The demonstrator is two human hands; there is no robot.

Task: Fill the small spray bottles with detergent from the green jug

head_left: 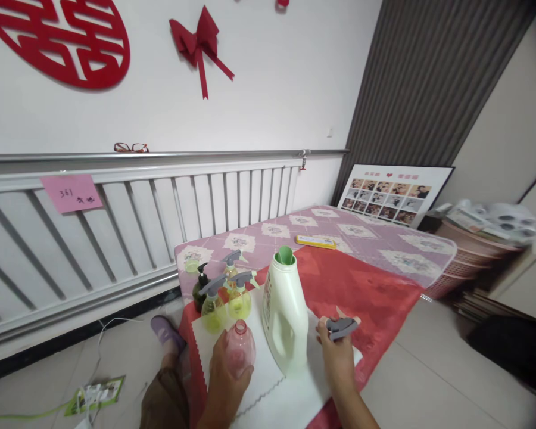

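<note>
The worktop (446, 257) wears a mauve tablecloth (360, 230) with pale floral patches. A sheer red cloth (366, 280) lies over its middle and near part, and a white sheet (277, 411) with a scalloped edge lies over the red. A pale green handled jug (290, 333) stands upright on the sheet. At the left, close together, are a dark pump bottle (198, 297) and three trigger spray bottles (240, 305) holding yellow-green liquid. A yellow case (316, 242) lies at the red cloth's far edge. Near left is a clear pink bottle (241, 348) — whether its base touches the sheet is hidden.
</note>
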